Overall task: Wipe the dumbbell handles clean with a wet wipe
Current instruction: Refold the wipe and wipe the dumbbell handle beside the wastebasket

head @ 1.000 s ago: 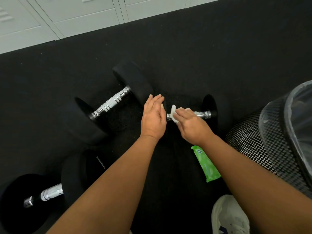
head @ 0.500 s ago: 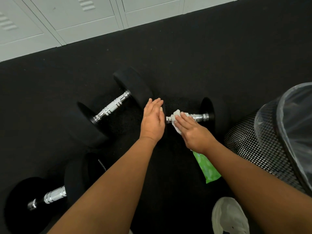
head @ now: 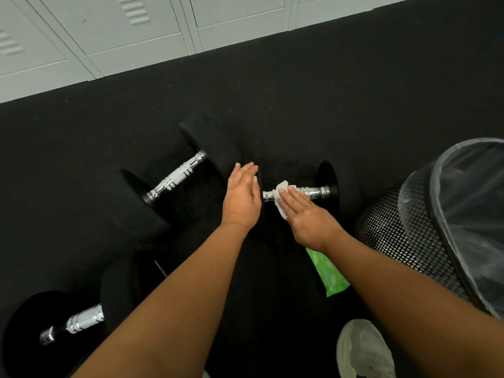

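I am working on a black rubber-headed dumbbell with a chrome handle (head: 313, 192), which lies on the black rubber floor (head: 354, 105) just right of the middle of my view, its long axis running from 9 to 3 o'clock. My left hand (head: 242, 197) rests flat with straight fingers on its 9 o'clock head. My right hand (head: 305, 216) presses a crumpled white wet wipe (head: 281, 195) onto the 9 o'clock end of the handle with fingers stretched out; the thumb is hidden. A second black dumbbell (head: 177, 178), at 9 o'clock from my left hand, points from 8 to 2 o'clock, and a third (head: 81, 321) sits at 7 o'clock. A green soft pack of wipes (head: 327, 271) lies under my right forearm. At 3 o'clock stands a black mesh bin (head: 395, 227) lined with a clear bag; I cannot tell what is inside. A white shoe (head: 362, 350) shows at 5 o'clock, and pale grey lockers (head: 136, 36) at 11 o'clock.
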`<act>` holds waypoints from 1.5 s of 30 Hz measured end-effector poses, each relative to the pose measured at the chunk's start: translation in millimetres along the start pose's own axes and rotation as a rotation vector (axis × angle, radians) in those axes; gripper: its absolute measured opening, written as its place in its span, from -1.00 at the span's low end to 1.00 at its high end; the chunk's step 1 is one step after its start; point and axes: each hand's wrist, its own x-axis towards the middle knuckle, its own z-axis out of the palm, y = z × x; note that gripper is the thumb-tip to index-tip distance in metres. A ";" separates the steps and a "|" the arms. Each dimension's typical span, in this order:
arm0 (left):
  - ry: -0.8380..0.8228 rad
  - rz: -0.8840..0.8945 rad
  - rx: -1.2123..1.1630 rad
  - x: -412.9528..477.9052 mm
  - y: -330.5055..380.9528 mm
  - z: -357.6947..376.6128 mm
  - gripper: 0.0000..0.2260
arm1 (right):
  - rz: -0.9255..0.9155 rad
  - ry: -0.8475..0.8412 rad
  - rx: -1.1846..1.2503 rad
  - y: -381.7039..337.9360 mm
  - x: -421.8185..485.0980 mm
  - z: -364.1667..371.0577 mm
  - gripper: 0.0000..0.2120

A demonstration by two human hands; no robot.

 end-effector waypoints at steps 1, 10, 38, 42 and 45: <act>-0.008 -0.005 0.004 0.1 0.7 -0.6 -0.67 | -0.003 -0.003 0.006 -4.6 0.0 1.8 -0.44; -0.038 -0.051 0.053 3.9 10.0 -5.2 -0.68 | 0.076 0.262 0.400 -20.3 -3.0 -6.2 -0.68; -0.352 -0.240 -0.638 22.3 72.8 -23.2 -0.71 | 0.785 0.274 1.613 19.9 -4.8 -98.1 -0.89; -0.341 -0.288 -0.678 25.5 68.0 -17.7 -0.64 | 0.736 0.262 1.721 21.9 -5.7 -101.6 -0.89; -0.340 -0.295 -0.738 25.3 69.0 -16.5 -0.75 | 0.723 0.278 1.773 23.6 -6.2 -101.4 -0.83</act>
